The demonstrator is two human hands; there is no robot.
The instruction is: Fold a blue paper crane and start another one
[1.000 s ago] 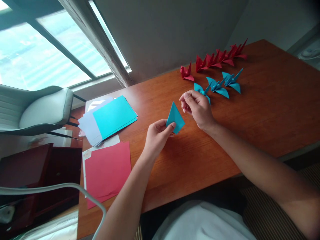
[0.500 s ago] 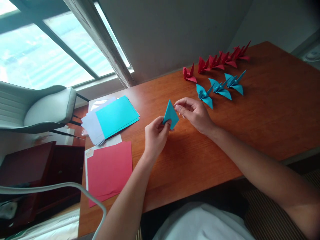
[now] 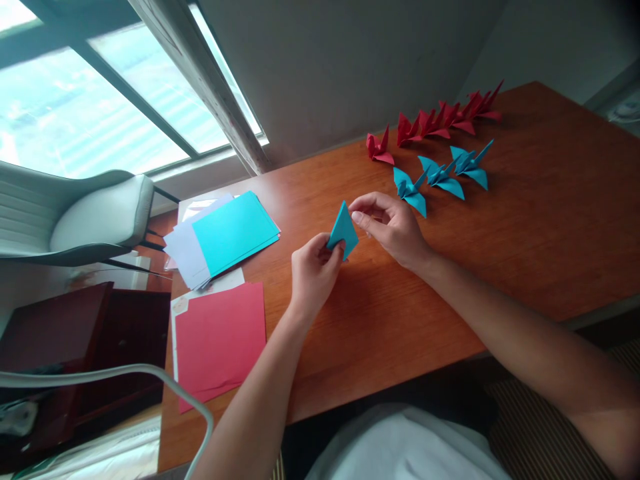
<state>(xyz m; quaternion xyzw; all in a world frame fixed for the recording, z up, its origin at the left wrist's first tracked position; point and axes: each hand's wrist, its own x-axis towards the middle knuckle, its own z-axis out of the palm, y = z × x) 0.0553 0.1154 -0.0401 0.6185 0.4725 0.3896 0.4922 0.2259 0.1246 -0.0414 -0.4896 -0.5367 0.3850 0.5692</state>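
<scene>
My left hand (image 3: 315, 270) is closed on a small piece of folded blue paper (image 3: 345, 233), shaped like a kite with its point upward. The thumb lies on the near face; the fingers behind are mostly hidden. My right hand (image 3: 393, 223) is curled, thumb and forefinger drawn together at the paper's upper right edge. Whether they pinch a bit of it, I cannot make out. Beyond my right hand stand a few blue paper cranes (image 3: 411, 191), with a row of red paper cranes (image 3: 410, 130) behind them.
Blue sheets (image 3: 237, 233) lie over white paper on the left of the wooden table (image 3: 525, 233). Nearer me is a stack of red sheets (image 3: 220, 340). A pale curved tube (image 3: 150, 370) crosses the lower left. A chair (image 3: 95, 213) stands by the window.
The folded blue paper has turned slightly in my left hand, so its side edge shows more. My right fingertips remain close to its upper right edge.
</scene>
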